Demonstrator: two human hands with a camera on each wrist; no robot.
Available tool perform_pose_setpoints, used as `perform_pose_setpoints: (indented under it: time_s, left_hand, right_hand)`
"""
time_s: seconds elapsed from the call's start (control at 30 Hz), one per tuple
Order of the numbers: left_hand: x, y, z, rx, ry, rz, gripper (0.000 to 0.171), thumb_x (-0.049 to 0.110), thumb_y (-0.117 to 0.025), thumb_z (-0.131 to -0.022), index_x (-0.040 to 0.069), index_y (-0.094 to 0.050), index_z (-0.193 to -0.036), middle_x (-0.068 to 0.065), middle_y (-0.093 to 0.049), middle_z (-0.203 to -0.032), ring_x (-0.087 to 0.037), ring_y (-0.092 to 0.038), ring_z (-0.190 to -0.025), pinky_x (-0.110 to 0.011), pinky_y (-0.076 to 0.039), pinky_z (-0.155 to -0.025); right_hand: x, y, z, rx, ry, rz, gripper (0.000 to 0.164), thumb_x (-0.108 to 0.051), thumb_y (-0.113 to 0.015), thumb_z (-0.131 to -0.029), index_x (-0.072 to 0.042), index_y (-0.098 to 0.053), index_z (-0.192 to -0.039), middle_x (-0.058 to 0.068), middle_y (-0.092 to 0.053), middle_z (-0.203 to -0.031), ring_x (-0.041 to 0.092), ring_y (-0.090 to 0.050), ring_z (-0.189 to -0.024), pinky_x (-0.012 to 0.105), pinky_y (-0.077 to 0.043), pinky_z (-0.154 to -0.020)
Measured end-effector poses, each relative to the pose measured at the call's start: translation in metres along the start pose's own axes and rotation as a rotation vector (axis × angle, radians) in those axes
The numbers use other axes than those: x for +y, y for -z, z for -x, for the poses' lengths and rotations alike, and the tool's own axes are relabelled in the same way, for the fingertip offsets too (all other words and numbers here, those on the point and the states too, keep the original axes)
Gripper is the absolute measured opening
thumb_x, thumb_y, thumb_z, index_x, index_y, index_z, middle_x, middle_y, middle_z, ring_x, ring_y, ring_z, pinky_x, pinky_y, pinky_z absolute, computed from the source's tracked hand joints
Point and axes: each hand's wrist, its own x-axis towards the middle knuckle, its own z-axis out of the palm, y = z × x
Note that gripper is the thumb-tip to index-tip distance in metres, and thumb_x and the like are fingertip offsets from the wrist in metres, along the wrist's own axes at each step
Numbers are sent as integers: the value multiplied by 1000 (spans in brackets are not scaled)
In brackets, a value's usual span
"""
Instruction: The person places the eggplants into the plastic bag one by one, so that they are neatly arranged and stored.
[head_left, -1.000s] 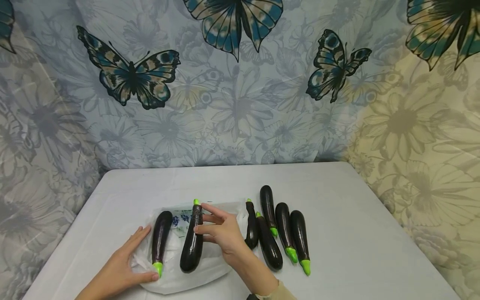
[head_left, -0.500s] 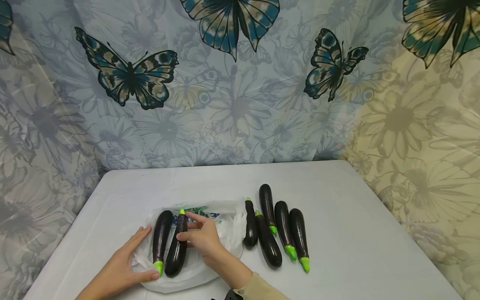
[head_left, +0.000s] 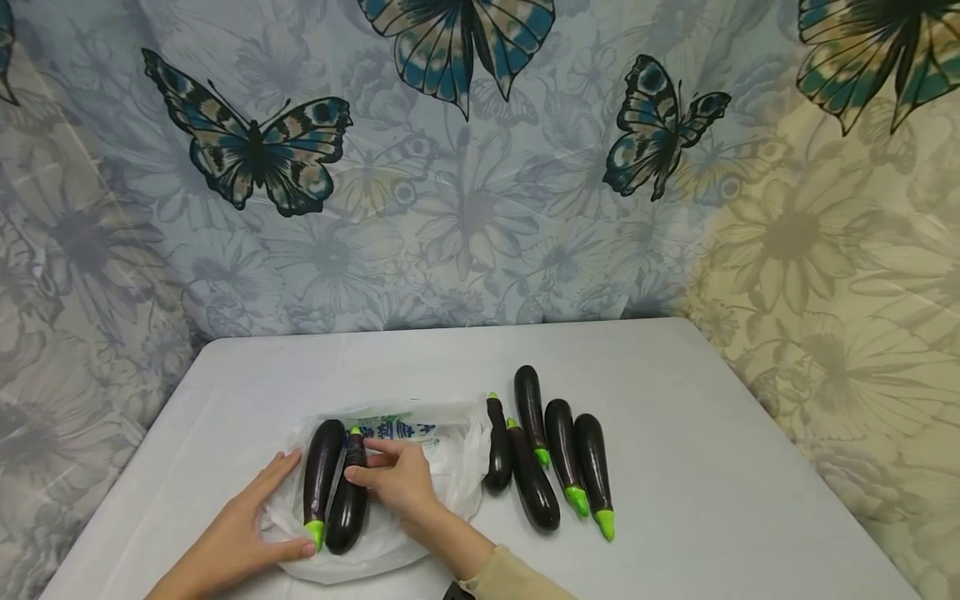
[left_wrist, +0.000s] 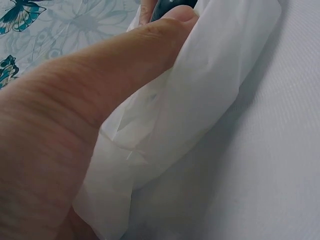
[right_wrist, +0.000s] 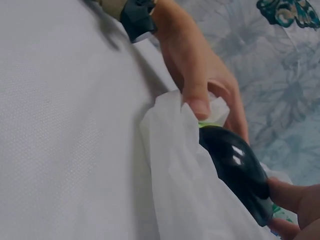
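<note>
In the head view a white plastic bag (head_left: 450,487) with blue and green print lies on the table. An eggplant (head_left: 322,471) rests in its left part, green tip toward the front. A second eggplant (head_left: 348,508) lies beside it, green tip toward the back; my right hand (head_left: 401,483) pinches its upper part between thumb and fingers. My left hand (head_left: 243,525) spreads straight fingers along the bag's left side, its thumb by the first eggplant's green tip. In the left wrist view the thumb (left_wrist: 145,50) presses at the bag's rim (left_wrist: 210,85).
Right of the bag, several more eggplants (head_left: 534,487) lie side by side on the white table (head_left: 712,467). Behind the table hangs a cloth (head_left: 480,208) printed with butterflies and flowers.
My right hand has moved left with its eggplant, bringing it close alongside the other one on the bag. The left hand stays where it was.
</note>
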Motion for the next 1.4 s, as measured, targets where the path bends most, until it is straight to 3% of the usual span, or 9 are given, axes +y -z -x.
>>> perform_pose_setpoints:
  time_s: [0.23, 0.33, 0.4, 0.47, 0.6, 0.83, 0.93, 1.07, 1.4]
  left_hand:
    - [-1, 2, 3, -43, 81, 10, 109, 41, -91, -65, 21, -33, -155, -20, -31, -155, -18, -16, -145, -9, -12, -102]
    - [-1, 3, 4, -68, 119, 25, 108, 40, -90, -67, 23, -32, -156, -22, -27, -156, -38, -19, -143, -40, -22, -112]
    - [-1, 5, 4, -77, 135, 33, 108, 40, -90, -66, 24, -31, -156, -24, -26, -156, -46, -21, -140, -61, -27, -105]
    - [0, 5, 4, -82, 139, 37, 109, 40, -91, -66, 23, -31, -156, -25, -25, -156, -50, -21, -139, -72, -29, -97]
    - [1, 6, 4, -89, 140, 41, 109, 40, -91, -66, 22, -31, -156, -27, -24, -155, -51, -22, -138, -72, -29, -95]
    - [5, 6, 4, -87, 133, 32, 109, 41, -91, -66, 22, -32, -155, -26, -25, -155, -49, -23, -139, -68, -29, -99]
    - [5, 4, 3, -74, 121, 24, 109, 43, -91, -65, 21, -33, -155, -25, -27, -155, -48, -23, -139, -40, -23, -111]
    - [4, 3, 2, -46, 85, 12, 109, 43, -91, -64, 17, -35, -154, -26, -30, -153, -49, -25, -137, -2, -10, -96]
    - [3, 2, 0, -27, 50, 6, 110, 43, -91, -64, 15, -36, -154, -27, -32, -152, -50, -27, -137, -1, -10, -97]
  right_hand:
    - [3, -5, 2, 19, 33, 43, 31, -1, -85, -74, -2, -77, -104, 0, -70, -82, 10, -65, -71, 29, -56, -52]
    - [3, -6, 3, 12, 47, 47, 27, 0, -84, -75, -2, -77, -101, -1, -71, -80, 9, -65, -69, 30, -56, -51]
    - [2, -6, 3, 2, 56, 51, 25, 1, -83, -75, -2, -78, -99, 0, -72, -80, 9, -66, -68, 30, -56, -50]
    - [1, -6, 4, -8, 60, 52, 23, 2, -82, -76, -2, -78, -98, 0, -72, -80, 10, -67, -68, 30, -56, -49]
    - [-2, -4, 6, -35, 50, 71, 24, 4, -80, -76, -3, -78, -99, 1, -73, -82, 10, -67, -68, 30, -56, -50]
    - [-6, 3, 8, -116, 13, 115, 40, 7, -83, -66, -3, -77, -103, 4, -73, -88, 11, -67, -69, 32, -57, -54]
    - [-7, 5, 7, -148, 2, 94, 41, 10, -83, -66, -1, -76, -105, 8, -73, -90, 13, -68, -71, 32, -57, -56]
    - [-8, 7, 7, -182, 4, 72, 42, 14, -81, -67, 1, -75, -106, 11, -73, -90, 15, -69, -75, 32, -58, -57]
    - [-11, 12, 1, -244, 17, 95, 42, 17, -78, -69, 4, -73, -109, 12, -73, -91, 15, -69, -80, 28, -58, -63]
